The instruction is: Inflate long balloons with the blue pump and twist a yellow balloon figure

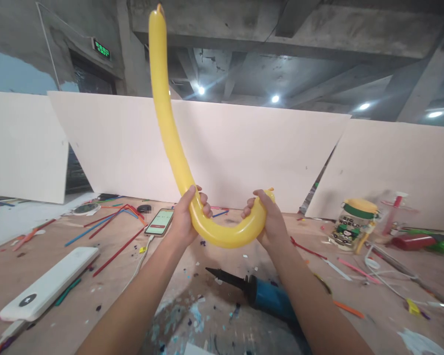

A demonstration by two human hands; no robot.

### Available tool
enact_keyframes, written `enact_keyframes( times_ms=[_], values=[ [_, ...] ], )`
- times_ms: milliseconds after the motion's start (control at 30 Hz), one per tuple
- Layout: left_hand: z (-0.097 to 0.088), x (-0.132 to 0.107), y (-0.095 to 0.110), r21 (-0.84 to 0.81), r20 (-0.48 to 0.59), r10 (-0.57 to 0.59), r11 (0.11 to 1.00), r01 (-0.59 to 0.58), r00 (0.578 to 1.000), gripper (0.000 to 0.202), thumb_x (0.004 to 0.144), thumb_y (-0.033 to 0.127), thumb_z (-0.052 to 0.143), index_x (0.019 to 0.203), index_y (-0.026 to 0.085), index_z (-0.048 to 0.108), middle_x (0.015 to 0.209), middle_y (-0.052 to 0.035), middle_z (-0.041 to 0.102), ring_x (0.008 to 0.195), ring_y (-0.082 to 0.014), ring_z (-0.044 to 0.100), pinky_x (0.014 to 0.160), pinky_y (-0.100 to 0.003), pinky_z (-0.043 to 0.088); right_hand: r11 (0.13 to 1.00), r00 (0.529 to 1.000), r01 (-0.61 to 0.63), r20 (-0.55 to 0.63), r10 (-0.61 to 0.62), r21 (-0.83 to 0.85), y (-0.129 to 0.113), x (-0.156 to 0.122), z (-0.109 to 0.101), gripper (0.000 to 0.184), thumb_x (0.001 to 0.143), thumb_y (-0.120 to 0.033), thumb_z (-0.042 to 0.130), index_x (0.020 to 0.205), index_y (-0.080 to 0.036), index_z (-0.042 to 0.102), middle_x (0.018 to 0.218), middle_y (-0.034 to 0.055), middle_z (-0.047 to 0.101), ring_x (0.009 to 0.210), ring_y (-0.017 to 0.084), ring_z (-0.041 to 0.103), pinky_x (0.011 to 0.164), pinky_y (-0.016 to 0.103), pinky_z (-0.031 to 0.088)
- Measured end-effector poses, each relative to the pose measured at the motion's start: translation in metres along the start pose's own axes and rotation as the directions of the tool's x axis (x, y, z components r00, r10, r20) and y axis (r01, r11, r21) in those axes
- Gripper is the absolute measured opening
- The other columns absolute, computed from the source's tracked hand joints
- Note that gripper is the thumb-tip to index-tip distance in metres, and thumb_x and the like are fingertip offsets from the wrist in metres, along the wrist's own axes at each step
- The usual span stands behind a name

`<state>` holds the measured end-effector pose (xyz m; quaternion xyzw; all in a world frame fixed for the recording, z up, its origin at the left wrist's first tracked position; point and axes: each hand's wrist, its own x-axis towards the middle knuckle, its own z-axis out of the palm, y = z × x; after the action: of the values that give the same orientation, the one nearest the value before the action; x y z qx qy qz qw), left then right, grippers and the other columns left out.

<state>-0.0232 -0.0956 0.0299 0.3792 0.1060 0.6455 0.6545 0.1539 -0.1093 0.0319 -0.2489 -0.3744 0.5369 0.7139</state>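
Note:
A long yellow modelling balloon (168,123) is held up above the table, bent into a hook. My left hand (187,219) is closed around it at the lower bend, and from there its long part rises to a tip near the top of the view. Near the short end, my right hand (268,217) grips the balloon, with a small knot showing just above the fingers. Between both hands the balloon sags in a smooth curve. Under my right forearm lies a blue hand pump (270,296) with a black nozzle, partly hidden by the arm.
On the left are a white power bank (52,283), a phone (160,222) with a cable, and several uninflated balloons (120,244). A lidded jar (355,224) and a red bottle (414,241) stand or lie at right. White boards (222,153) line the back. Scraps litter the table (163,291).

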Motion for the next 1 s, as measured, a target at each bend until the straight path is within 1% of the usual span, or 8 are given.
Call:
enact_keyframes(
  times_ms=[100, 167, 333, 467, 600, 700, 833, 1000],
  values=[
    [0.006, -0.006, -0.014, 0.102, -0.008, -0.099, 0.990, 0.099, 0.995, 0.025, 0.078, 0.041, 0.062, 0.086, 0.020, 0.050, 0.060, 0.0057, 0.049, 0.042, -0.0071, 0.046, 0.043, -0.020, 0.037, 0.988, 0.985, 0.152, -0.089, -0.149, 0.025, 0.007, -0.004, 0.008, 0.028, 0.073, -0.042, 0.069, 0.083, -0.022, 0.053, 0.058, -0.0062, 0.055, 0.044, 0.009, 0.053, 0.045, 0.022, 0.048],
    [0.009, -0.011, -0.026, 0.209, 0.018, -0.165, 0.965, 0.158, 0.986, 0.026, 0.078, 0.042, 0.062, 0.083, 0.019, 0.051, 0.060, 0.0046, 0.050, 0.041, -0.0078, 0.046, 0.041, -0.020, 0.036, 0.972, 0.969, 0.235, -0.079, -0.236, -0.024, 0.010, -0.008, 0.012, 0.029, 0.075, -0.045, 0.067, 0.087, -0.022, 0.053, 0.059, -0.0062, 0.056, 0.045, 0.009, 0.054, 0.045, 0.022, 0.047],
    [0.008, -0.014, -0.045, 0.382, 0.097, -0.138, 0.920, 0.091, 0.986, 0.030, 0.079, 0.044, 0.061, 0.074, 0.015, 0.053, 0.055, 0.0023, 0.050, 0.042, -0.0097, 0.048, 0.043, -0.023, 0.038, 0.974, 0.986, 0.167, 0.049, -0.162, -0.156, 0.014, -0.013, 0.016, 0.036, 0.079, -0.054, 0.061, 0.094, -0.024, 0.050, 0.064, -0.0047, 0.059, 0.047, 0.010, 0.056, 0.044, 0.020, 0.045],
    [0.005, -0.010, -0.040, 0.291, 0.011, -0.087, 0.953, 0.080, 0.996, 0.028, 0.080, 0.045, 0.060, 0.079, 0.017, 0.053, 0.057, 0.0032, 0.051, 0.043, -0.0094, 0.048, 0.044, -0.022, 0.037, 0.971, 0.995, 0.084, 0.070, -0.069, -0.222, 0.015, -0.009, 0.014, 0.040, 0.078, -0.059, 0.057, 0.093, -0.023, 0.049, 0.060, -0.0050, 0.057, 0.044, 0.010, 0.055, 0.042, 0.021, 0.044],
    [0.006, -0.007, -0.034, 0.179, 0.011, -0.099, 0.979, 0.095, 0.995, 0.026, 0.080, 0.045, 0.059, 0.083, 0.019, 0.054, 0.056, 0.0036, 0.053, 0.043, -0.0098, 0.049, 0.046, -0.023, 0.038, 0.953, 0.986, -0.020, 0.150, 0.068, -0.303, 0.021, -0.010, 0.016, 0.041, 0.077, -0.059, 0.058, 0.091, -0.023, 0.049, 0.058, -0.0057, 0.056, 0.040, 0.011, 0.053, 0.041, 0.023, 0.045],
    [0.007, -0.007, -0.035, 0.177, 0.016, -0.117, 0.978, 0.112, 0.993, 0.028, 0.078, 0.044, 0.061, 0.080, 0.017, 0.056, 0.054, 0.0030, 0.053, 0.043, -0.0105, 0.050, 0.047, -0.024, 0.039, 0.949, 0.984, 0.031, 0.175, 0.026, -0.314, 0.023, -0.012, 0.018, 0.038, 0.077, -0.057, 0.060, 0.090, -0.023, 0.051, 0.062, -0.0047, 0.059, 0.042, 0.010, 0.054, 0.043, 0.023, 0.045],
    [0.010, -0.009, -0.040, 0.219, -0.065, -0.093, 0.970, 0.105, 0.994, 0.029, 0.075, 0.045, 0.065, 0.076, 0.016, 0.058, 0.054, 0.0024, 0.054, 0.046, -0.0105, 0.051, 0.049, -0.024, 0.040, 0.948, 0.987, 0.125, 0.133, -0.089, -0.293, 0.020, -0.012, 0.018, 0.035, 0.077, -0.056, 0.060, 0.089, -0.023, 0.052, 0.065, -0.0044, 0.059, 0.049, 0.011, 0.056, 0.046, 0.023, 0.046],
    [0.015, -0.010, -0.040, 0.110, -0.107, -0.018, 0.994, 0.030, 0.994, 0.027, 0.074, 0.041, 0.068, 0.075, 0.016, 0.058, 0.057, 0.0029, 0.056, 0.051, -0.0105, 0.055, 0.056, -0.024, 0.044, 0.947, 0.991, 0.018, 0.132, 0.026, -0.322, 0.031, -0.012, 0.021, 0.030, 0.080, -0.051, 0.060, 0.082, -0.022, 0.053, 0.070, -0.0031, 0.059, 0.056, 0.011, 0.057, 0.054, 0.024, 0.048]
  ],
)
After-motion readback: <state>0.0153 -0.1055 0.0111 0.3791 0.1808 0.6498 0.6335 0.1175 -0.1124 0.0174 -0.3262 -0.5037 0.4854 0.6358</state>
